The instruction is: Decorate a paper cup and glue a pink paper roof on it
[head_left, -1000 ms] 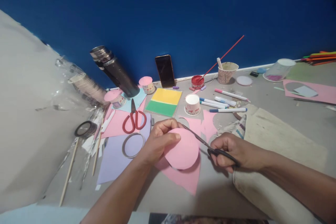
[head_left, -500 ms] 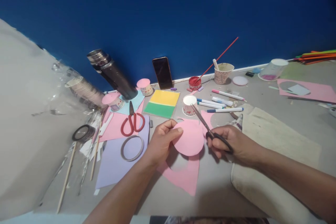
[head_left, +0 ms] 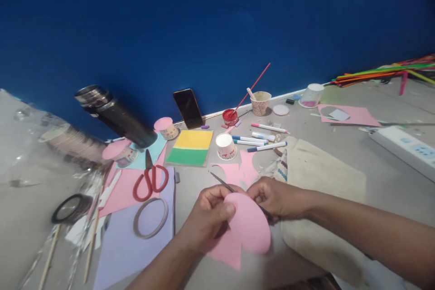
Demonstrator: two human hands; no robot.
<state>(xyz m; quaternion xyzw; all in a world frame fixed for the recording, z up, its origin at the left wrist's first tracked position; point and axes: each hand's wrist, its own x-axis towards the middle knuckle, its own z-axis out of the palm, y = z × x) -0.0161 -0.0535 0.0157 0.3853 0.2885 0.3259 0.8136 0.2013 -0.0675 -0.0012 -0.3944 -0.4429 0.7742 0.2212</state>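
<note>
Pinched between the thumb and fingers of my left hand [head_left: 212, 215] is a round pink paper disc [head_left: 253, 226], tilted with its face toward me. My right hand [head_left: 273, 197] is closed on a pair of black-handled scissors [head_left: 222, 182]; the blades point left behind the disc's upper edge, and the handles are mostly hidden by the disc and fingers. Below and beyond the disc lie pink paper offcuts [head_left: 227, 251] with curved cut-outs. A white-topped paper cup [head_left: 226, 146] stands just past my hands.
Red-handled scissors [head_left: 149, 179] and a tape roll [head_left: 150, 218] lie at left near purple paper [head_left: 118, 253]. A dark flask [head_left: 118, 118] and propped phone [head_left: 188, 108] stand by the wall. Markers [head_left: 268, 147], a cloth [head_left: 322, 181] and a power strip [head_left: 408, 147] are rightward.
The scissors have swung from upright beside the disc to behind its upper edge. My right hand has come closer to my left, and the disc is tilted. The view has turned right.
</note>
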